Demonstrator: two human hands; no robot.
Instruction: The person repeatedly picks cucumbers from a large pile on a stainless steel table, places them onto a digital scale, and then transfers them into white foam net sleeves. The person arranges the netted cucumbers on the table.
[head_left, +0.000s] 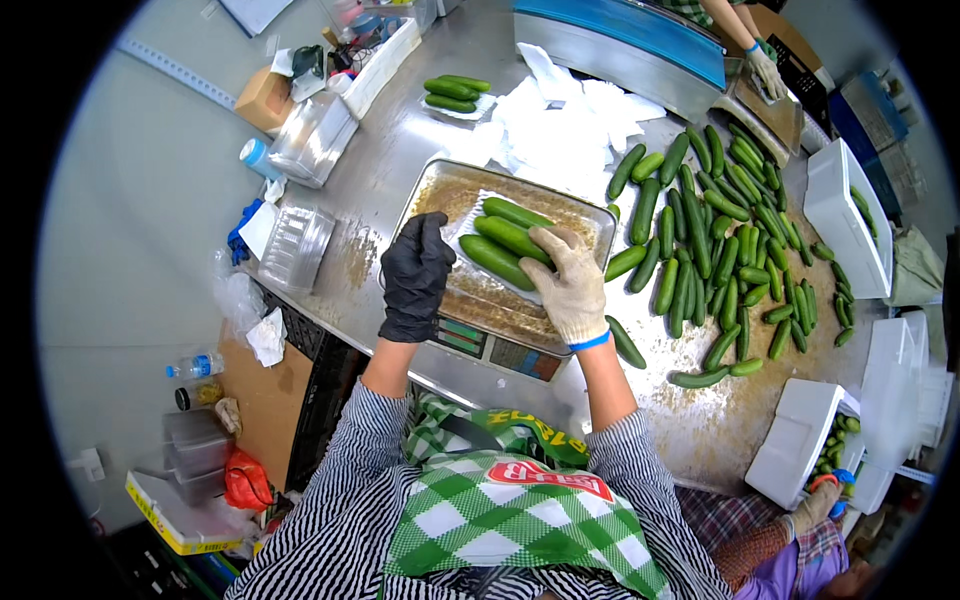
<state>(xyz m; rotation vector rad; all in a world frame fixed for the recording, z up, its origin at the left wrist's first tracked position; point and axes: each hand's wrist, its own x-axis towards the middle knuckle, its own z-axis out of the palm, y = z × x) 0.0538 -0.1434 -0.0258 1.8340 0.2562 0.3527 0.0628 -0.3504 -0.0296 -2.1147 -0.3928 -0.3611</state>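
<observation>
Three green cucumbers (504, 238) lie side by side on a white ribbed liner (468, 234), on the stained metal pan (480, 309) of a digital scale. My right hand (574, 289), in a cream knit glove, grips their right ends, thumb at the near cucumber and fingers over the middle one. My left hand (416, 277), in a black glove, is curled at the pan's left edge, close to the liner; nothing shows in it. Below the pan, the scale's keypad and display panel (517, 358) faces me.
Many loose cucumbers (724, 247) cover the steel table's right side. White paper liners (555, 124) lie behind the scale; another cucumber pack (452, 96) sits back left. Clear plastic trays (298, 247) stand left. Foam boxes (795, 442) and co-workers' gloved hands (814, 506) are at right.
</observation>
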